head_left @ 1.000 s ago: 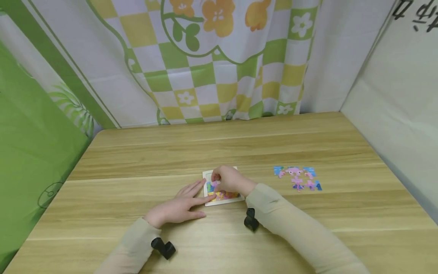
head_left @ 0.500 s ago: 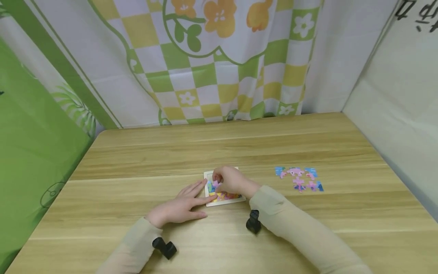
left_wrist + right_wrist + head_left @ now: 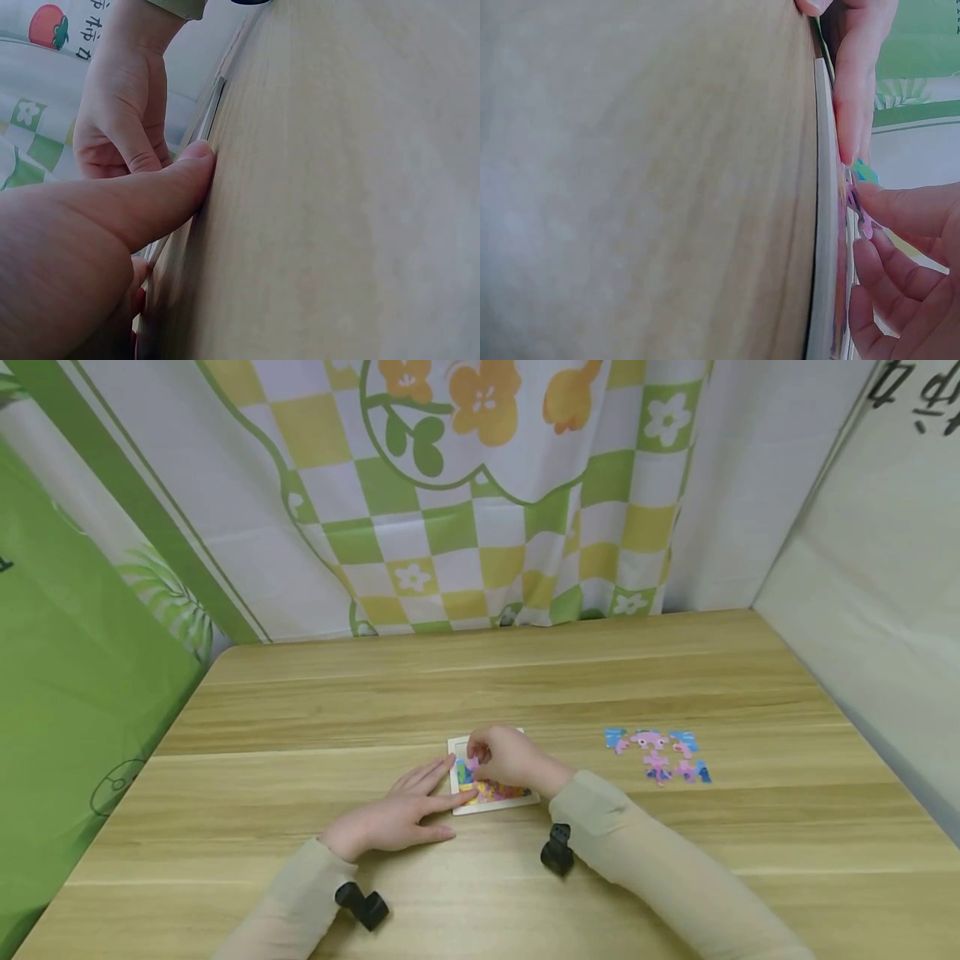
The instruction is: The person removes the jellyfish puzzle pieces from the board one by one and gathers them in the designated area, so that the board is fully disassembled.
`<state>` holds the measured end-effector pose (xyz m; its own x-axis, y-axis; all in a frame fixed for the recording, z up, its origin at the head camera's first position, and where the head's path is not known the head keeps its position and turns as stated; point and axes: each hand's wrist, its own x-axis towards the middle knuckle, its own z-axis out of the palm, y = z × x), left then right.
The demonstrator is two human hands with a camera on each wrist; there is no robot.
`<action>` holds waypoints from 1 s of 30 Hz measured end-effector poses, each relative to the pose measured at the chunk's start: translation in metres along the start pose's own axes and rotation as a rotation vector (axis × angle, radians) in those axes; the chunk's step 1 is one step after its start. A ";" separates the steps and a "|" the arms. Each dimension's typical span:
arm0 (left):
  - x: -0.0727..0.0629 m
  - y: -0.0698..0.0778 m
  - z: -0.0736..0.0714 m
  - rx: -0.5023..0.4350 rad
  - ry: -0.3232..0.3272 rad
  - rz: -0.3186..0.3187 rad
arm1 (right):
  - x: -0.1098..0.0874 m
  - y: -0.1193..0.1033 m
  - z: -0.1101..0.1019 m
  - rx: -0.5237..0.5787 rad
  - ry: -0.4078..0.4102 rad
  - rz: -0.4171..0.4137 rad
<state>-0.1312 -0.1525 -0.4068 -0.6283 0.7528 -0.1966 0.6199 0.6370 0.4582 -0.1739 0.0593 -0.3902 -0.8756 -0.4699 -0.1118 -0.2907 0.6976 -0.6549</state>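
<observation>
A small jigsaw puzzle in a white frame tray [image 3: 497, 807] lies on the wooden table. Its near strip is filled with yellow and orange pieces [image 3: 501, 791]. My left hand [image 3: 392, 817] rests with fingers spread on the tray's left side, the index finger reaching over the near left corner. Over the middle of the tray, my right hand [image 3: 513, 755] pinches a pink puzzle piece [image 3: 865, 225] between thumb and fingers. In the right wrist view that piece stands tilted close to the tray's surface, near the left fingertips. The right hand hides much of the tray's far part.
Several loose puzzle pieces, pink and blue, lie to the right of the tray, among them one with two eyes [image 3: 649, 741]. A checkered curtain [image 3: 480, 527] hangs behind the table [image 3: 315, 693]. Black wrist cameras [image 3: 363, 906] sit on both sleeves.
Both hands keep nearly the same place at the tray. The right fingers shift only slightly over the pink piece, and the whole head view drifts a little.
</observation>
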 end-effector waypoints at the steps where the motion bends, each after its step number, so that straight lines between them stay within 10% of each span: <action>1: 0.000 0.000 0.000 -0.001 -0.002 -0.002 | 0.000 0.000 0.000 0.003 0.003 0.000; 30: 0.000 0.000 0.000 0.010 0.011 0.010 | -0.014 0.010 -0.010 0.232 0.044 -0.121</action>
<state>-0.1309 -0.1524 -0.4070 -0.6274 0.7570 -0.1827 0.6305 0.6315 0.4513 -0.1685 0.0785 -0.3873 -0.8573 -0.5148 0.0070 -0.3027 0.4930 -0.8157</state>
